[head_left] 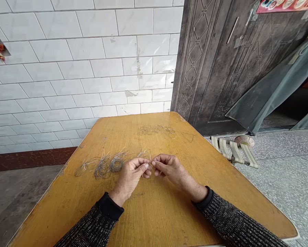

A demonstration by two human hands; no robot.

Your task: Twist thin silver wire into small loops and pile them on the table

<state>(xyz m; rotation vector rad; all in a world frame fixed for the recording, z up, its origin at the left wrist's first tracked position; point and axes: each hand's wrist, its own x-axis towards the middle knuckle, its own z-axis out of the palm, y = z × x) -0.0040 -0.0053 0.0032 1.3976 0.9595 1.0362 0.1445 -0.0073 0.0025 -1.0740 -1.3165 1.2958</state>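
Note:
Over the middle of the wooden table, my left hand and my right hand meet with their fingertips almost touching. Both are closed in a pinch on a thin wire, whose fine end sticks up between them. Most of that wire is hidden by the fingers. To the left of my left hand lie bundles of grey wire: a coiled one, a denser tangle and a looser, lighter one. Farther back on the table rest several thin wire loops in a loose row.
A white tiled wall stands behind the table, with a dark patterned door to its right. A grey curtain hangs at the doorway. Beside the table's right edge are a strapped stool and a round ball-like object.

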